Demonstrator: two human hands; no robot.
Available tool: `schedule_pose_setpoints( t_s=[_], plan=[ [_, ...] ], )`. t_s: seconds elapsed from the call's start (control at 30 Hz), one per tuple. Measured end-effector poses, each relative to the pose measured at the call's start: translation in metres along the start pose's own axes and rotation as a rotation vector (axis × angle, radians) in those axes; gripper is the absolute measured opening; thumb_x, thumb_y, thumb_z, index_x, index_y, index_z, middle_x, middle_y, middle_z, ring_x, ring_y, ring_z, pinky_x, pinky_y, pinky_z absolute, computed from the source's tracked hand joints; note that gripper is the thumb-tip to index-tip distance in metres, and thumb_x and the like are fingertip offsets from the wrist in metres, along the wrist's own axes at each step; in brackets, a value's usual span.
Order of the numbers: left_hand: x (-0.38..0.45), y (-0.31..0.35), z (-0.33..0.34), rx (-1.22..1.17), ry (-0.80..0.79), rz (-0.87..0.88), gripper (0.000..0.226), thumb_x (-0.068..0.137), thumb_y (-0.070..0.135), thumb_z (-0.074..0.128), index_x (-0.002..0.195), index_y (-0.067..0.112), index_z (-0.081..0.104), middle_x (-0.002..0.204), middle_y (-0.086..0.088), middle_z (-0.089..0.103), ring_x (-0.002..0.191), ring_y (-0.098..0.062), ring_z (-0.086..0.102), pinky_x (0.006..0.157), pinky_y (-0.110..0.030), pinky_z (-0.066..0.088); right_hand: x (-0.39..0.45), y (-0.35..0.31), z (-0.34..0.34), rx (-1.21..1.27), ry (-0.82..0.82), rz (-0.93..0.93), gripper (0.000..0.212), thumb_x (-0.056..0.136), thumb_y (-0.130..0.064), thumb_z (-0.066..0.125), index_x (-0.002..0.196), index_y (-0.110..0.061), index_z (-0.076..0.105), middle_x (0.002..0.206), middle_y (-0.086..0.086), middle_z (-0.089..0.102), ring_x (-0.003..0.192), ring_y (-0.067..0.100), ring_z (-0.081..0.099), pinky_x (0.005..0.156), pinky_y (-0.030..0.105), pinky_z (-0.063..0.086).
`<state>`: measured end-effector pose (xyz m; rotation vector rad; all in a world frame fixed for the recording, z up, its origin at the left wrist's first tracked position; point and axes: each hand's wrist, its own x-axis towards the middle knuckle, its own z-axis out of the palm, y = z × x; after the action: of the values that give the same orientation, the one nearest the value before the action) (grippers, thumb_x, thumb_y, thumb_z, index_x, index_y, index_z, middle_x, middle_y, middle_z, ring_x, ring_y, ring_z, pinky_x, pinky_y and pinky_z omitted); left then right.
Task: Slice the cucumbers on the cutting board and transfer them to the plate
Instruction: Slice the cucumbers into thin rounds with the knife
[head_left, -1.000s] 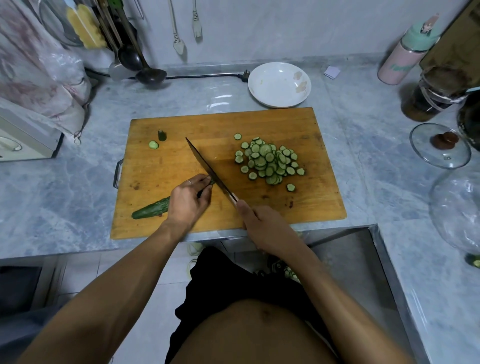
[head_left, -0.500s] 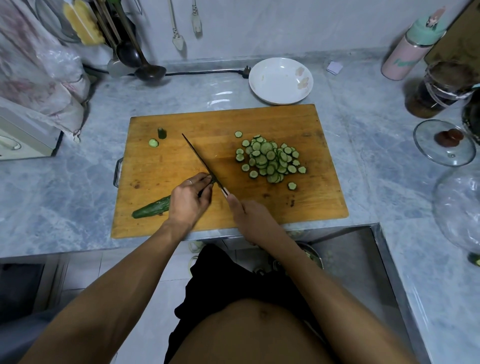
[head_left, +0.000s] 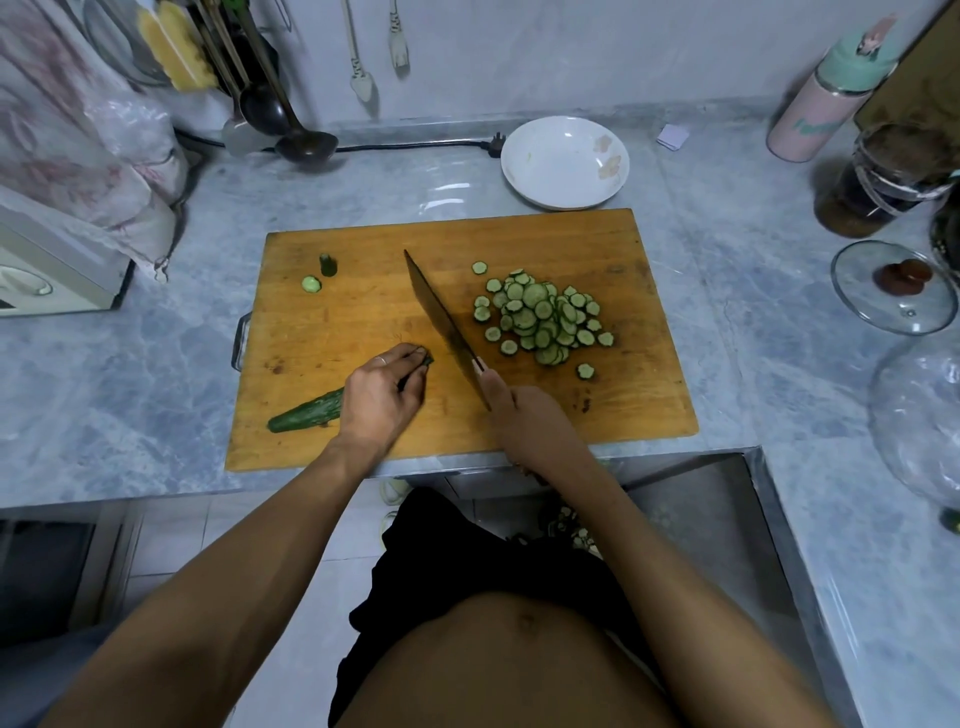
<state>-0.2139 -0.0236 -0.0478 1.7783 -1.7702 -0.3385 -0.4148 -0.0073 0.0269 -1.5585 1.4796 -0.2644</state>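
Note:
A dark green cucumber (head_left: 306, 415) lies across the left front of the wooden cutting board (head_left: 644, 405). My left hand (head_left: 382, 397) grips it, fingers curled over its cut end. My right hand (head_left: 524, 421) holds the handle of a knife (head_left: 441, 319), whose blade lies just right of the cucumber's cut end, its flat side showing. A pile of cucumber slices (head_left: 543, 319) sits right of the blade. Two cut end pieces (head_left: 319, 274) rest at the board's far left. The white plate (head_left: 565, 162) stands behind the board.
Ladles (head_left: 283, 117) hang at the back left over a power cable. A pink and green bottle (head_left: 826, 98), a dark jar (head_left: 878, 182) and a glass lid (head_left: 893, 286) stand on the right. A steel sink (head_left: 727, 519) lies at the front right.
The knife has shifted right, away from the cucumber's end, and its blade now shows its flat side. My left hand still holds the cucumber in the same spot.

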Motion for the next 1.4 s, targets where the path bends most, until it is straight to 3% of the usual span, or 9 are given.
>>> schedule_pose_setpoints(
  t_s=[0.23, 0.37, 0.53, 0.7, 0.83, 0.97, 1.1, 1.34, 1.4],
  plan=[
    [-0.001, 0.0, -0.001, -0.018, 0.017, 0.018, 0.022, 0.085, 0.012, 0.07, 0.107, 0.009, 0.075, 0.114, -0.007, 0.07, 0.1, -0.022, 0.067, 0.095, -0.024, 0.048, -0.003, 0.011, -0.017, 0.019, 0.109, 0.005, 0.064, 0.103, -0.056, 0.023, 0.058, -0.017, 0.047, 0.057, -0.001, 0.053, 0.055, 0.015, 0.052, 0.055, 0.029, 0.038],
    [0.0, 0.0, 0.0, -0.03, 0.034, 0.009, 0.021, 0.083, 0.01, 0.072, 0.104, 0.007, 0.075, 0.109, -0.009, 0.071, 0.099, -0.021, 0.068, 0.094, -0.026, 0.049, -0.01, 0.01, -0.019, 0.053, 0.042, 0.015, 0.064, 0.101, -0.06, 0.023, 0.063, -0.014, 0.047, 0.06, 0.004, 0.055, 0.056, 0.022, 0.057, 0.061, 0.036, 0.05],
    [0.001, 0.001, -0.002, -0.022, 0.039, 0.007, 0.019, 0.083, 0.01, 0.073, 0.101, 0.005, 0.076, 0.106, -0.01, 0.072, 0.099, -0.02, 0.069, 0.095, -0.023, 0.047, -0.017, 0.001, -0.014, 0.069, -0.032, -0.034, 0.067, 0.1, -0.061, 0.022, 0.076, -0.009, 0.057, 0.067, 0.011, 0.056, 0.061, 0.024, 0.056, 0.062, 0.033, 0.045],
    [0.002, 0.001, -0.002, -0.026, 0.032, -0.005, 0.019, 0.083, 0.012, 0.073, 0.101, 0.005, 0.076, 0.107, -0.009, 0.072, 0.101, -0.019, 0.068, 0.096, -0.02, 0.045, -0.023, -0.009, -0.01, 0.072, -0.095, -0.04, 0.076, 0.1, -0.06, 0.023, 0.085, 0.003, 0.063, 0.073, 0.016, 0.06, 0.065, 0.026, 0.057, 0.07, 0.041, 0.052],
    [0.002, 0.0, -0.001, -0.034, 0.031, -0.009, 0.019, 0.083, 0.012, 0.073, 0.101, 0.005, 0.076, 0.107, -0.009, 0.072, 0.101, -0.018, 0.068, 0.096, -0.018, 0.044, -0.025, -0.013, -0.007, 0.039, -0.106, -0.048, 0.069, 0.102, -0.057, 0.022, 0.08, -0.004, 0.061, 0.075, 0.014, 0.06, 0.076, 0.033, 0.062, 0.077, 0.042, 0.052],
    [0.001, 0.0, 0.0, -0.027, 0.031, -0.001, 0.02, 0.083, 0.011, 0.073, 0.101, 0.004, 0.075, 0.107, -0.011, 0.072, 0.1, -0.02, 0.069, 0.095, -0.026, 0.049, -0.024, -0.015, -0.007, 0.039, -0.134, -0.046, 0.066, 0.102, -0.056, 0.021, 0.078, -0.007, 0.058, 0.071, 0.014, 0.056, 0.07, 0.033, 0.06, 0.073, 0.042, 0.052],
    [0.0, -0.002, 0.0, -0.008, 0.016, 0.002, 0.021, 0.085, 0.012, 0.071, 0.104, 0.005, 0.075, 0.11, -0.011, 0.071, 0.102, -0.022, 0.068, 0.096, -0.025, 0.047, -0.012, -0.015, -0.001, 0.072, -0.146, -0.027, 0.067, 0.102, -0.059, 0.02, 0.072, -0.009, 0.053, 0.066, 0.014, 0.052, 0.059, 0.026, 0.053, 0.061, 0.036, 0.045],
    [-0.001, 0.001, -0.001, -0.012, 0.023, -0.001, 0.02, 0.085, 0.011, 0.071, 0.104, 0.007, 0.075, 0.108, -0.009, 0.072, 0.102, -0.021, 0.068, 0.095, -0.028, 0.05, -0.001, -0.013, 0.016, -0.018, -0.106, -0.017, 0.065, 0.105, -0.051, 0.016, 0.061, -0.012, 0.044, 0.062, 0.007, 0.05, 0.06, 0.022, 0.049, 0.055, 0.032, 0.033],
    [-0.001, 0.001, -0.001, -0.017, 0.029, -0.008, 0.021, 0.085, 0.014, 0.072, 0.105, 0.01, 0.075, 0.109, -0.006, 0.072, 0.102, -0.019, 0.067, 0.092, -0.031, 0.053, 0.0, -0.01, 0.011, 0.003, -0.072, 0.0, 0.066, 0.104, -0.054, 0.016, 0.061, -0.013, 0.046, 0.061, 0.007, 0.052, 0.06, 0.024, 0.051, 0.056, 0.032, 0.036]
  ],
)
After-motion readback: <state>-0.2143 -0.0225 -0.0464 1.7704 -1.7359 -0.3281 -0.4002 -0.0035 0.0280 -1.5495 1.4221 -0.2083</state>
